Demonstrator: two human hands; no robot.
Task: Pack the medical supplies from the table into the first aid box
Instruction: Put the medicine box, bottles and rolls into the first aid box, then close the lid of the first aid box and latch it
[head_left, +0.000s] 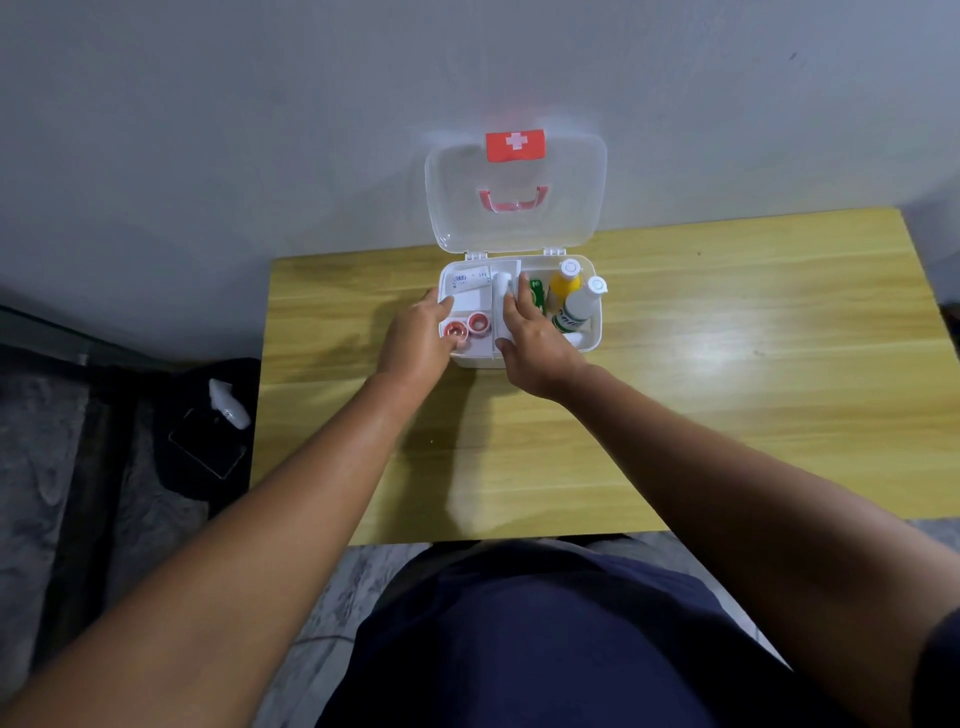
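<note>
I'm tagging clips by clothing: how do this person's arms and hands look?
The left hand and right hand wear no gloves, rings or watch, and nothing is worn up to the elbows. A dark navy sleeve shows only at the right upper arm.

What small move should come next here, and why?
Probably lift the right hand out of the first aid box. Its fingers lie on a white roll in the middle compartment. The bottles and tape rolls are inside, and no supplies show on the table, so the open lid could close next.
</note>
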